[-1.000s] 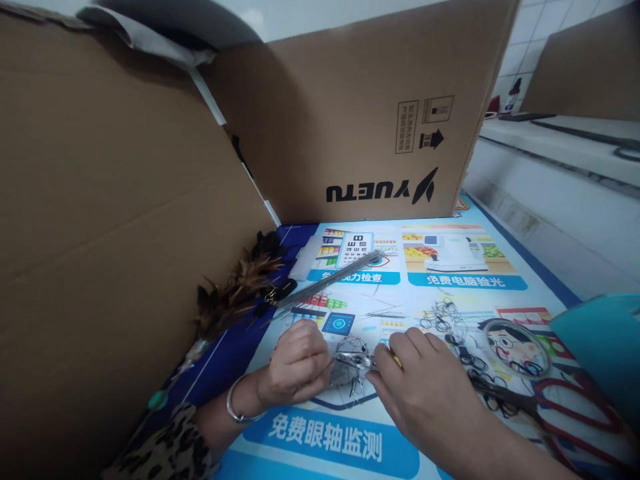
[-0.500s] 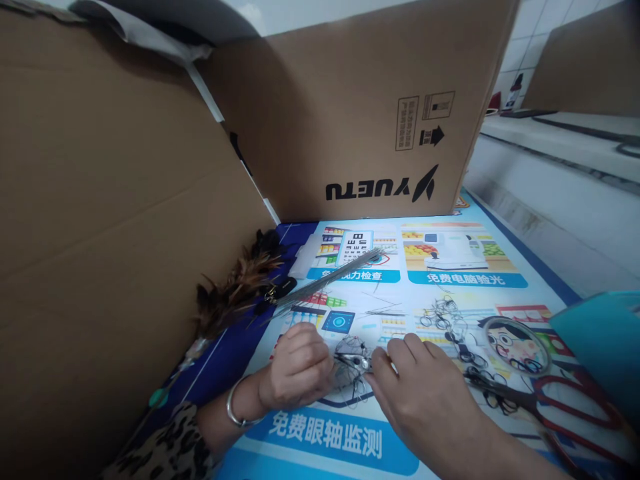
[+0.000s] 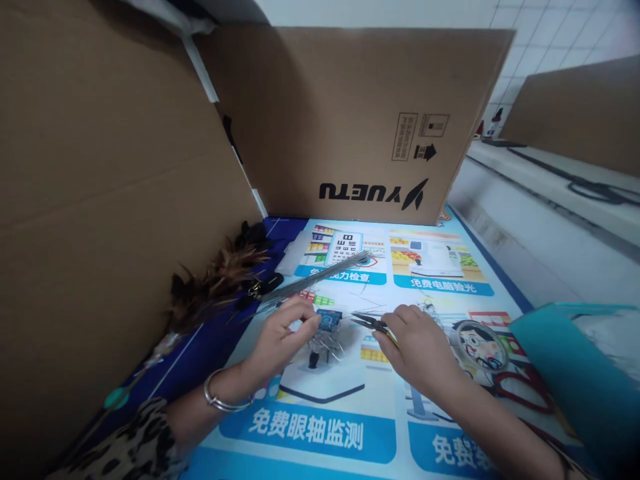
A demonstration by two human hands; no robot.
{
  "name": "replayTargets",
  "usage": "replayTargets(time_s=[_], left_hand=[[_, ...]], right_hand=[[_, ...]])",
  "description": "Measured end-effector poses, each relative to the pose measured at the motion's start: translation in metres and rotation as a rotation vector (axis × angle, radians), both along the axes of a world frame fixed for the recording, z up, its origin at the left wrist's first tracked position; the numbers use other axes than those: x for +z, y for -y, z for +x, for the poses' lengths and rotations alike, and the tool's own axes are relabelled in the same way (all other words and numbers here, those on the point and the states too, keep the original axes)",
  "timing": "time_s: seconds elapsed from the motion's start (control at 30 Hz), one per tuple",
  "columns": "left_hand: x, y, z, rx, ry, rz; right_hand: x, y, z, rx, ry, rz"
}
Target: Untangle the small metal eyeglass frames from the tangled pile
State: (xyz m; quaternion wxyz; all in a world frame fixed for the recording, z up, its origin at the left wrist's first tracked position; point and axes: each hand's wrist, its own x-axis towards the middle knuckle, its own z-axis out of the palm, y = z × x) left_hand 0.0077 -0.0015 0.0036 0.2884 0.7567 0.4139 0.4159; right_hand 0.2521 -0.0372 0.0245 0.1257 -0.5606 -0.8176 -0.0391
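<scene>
With the right hand (image 3: 420,339) gripping the pliers (image 3: 371,323) and the wire piece (image 3: 327,347) just beside the left hand (image 3: 284,331), whose grip I cannot tell, work best goes slowly, the pliers' nose kept clear of skin.

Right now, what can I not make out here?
Head view:
Pliers: grips mostly hidden by the right hand.
Left hand: contact with the wire piece too small, blurred.
Wire bundle: strands too fine to count.
Scissors: blades hidden behind right forearm.
Teal object: cut off by right edge.
</scene>
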Motion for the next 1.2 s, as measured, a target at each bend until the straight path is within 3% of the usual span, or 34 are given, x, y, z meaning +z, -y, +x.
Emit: replayTargets(time_s=[0.13, 0.27, 0.43, 0.63, 0.73, 0.9, 1.03, 1.2], left_hand=[[-0.001, -0.009, -0.004, 0.069, 0.333, -0.227], [0.006, -0.01, -0.005, 0.042, 0.505, -0.355], [0.023, -0.006, -0.005, -0.011, 0.579, -0.434], [0.043, -0.004, -0.005, -0.105, 0.569, -0.51], [0.055, -0.007, -0.009, -0.18, 0.594, -0.533], [0.076, -0.021, -0.025, -0.396, 0.621, -0.598], [0.089, -0.04, -0.038, -0.535, 0.6, -0.585], [0.1, -0.059, -0.045, -0.587, 0.563, -0.458]], right_hand=[[-0.018, -0.007, 0.006, -0.001, 0.083, -0.083], [-0.022, -0.008, 0.002, 0.047, 0.099, -0.077], [-0.006, -0.002, -0.014, 0.092, -0.038, -0.063], [0.016, 0.005, -0.053, 0.128, -0.477, -0.151], [0.026, 0.002, -0.072, 0.081, -0.68, -0.186], [0.04, -0.009, -0.091, -0.024, -0.879, -0.147], [0.05, -0.014, -0.1, -0.069, -1.065, -0.227], [0.06, -0.016, -0.115, -0.093, -1.266, -0.22]])
